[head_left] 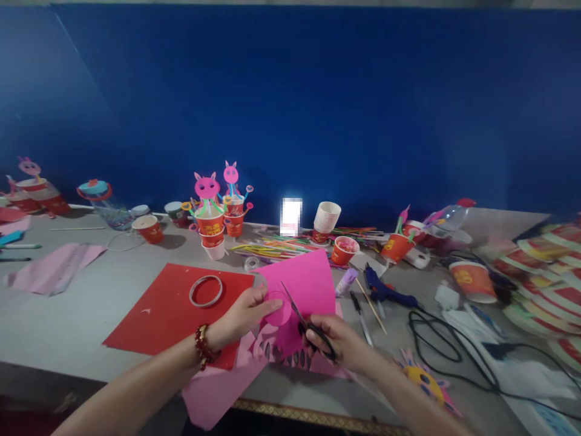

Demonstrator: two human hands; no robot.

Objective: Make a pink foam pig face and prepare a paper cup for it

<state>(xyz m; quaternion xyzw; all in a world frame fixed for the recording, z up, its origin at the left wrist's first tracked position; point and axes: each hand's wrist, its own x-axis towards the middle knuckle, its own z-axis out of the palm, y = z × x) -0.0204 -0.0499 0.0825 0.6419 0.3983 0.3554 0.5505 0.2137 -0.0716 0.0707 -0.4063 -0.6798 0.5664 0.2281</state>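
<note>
My left hand (249,313) grips a bright pink sheet (308,275) near its lower left, the thumb lying on a circle outlined on the paper. Fingers of my right hand (333,340) are wrapped round the dark handles of a pair of scissors (294,304). The blades point up and left over the sheet, beside the circle. Cut-out gaps run along the sheet's lower edge. Under it lie paler pink paper (213,393) and a red sheet (175,315), on which a round ring (206,291) rests.
Paper-cup figures with pink heads (207,186) stand at the back left. Coloured sticks (267,248), stacked white cups (327,215) and a glue stick (347,282) lie beyond the sheet. A blue glue gun (385,289) and black cable (436,357) are at the right.
</note>
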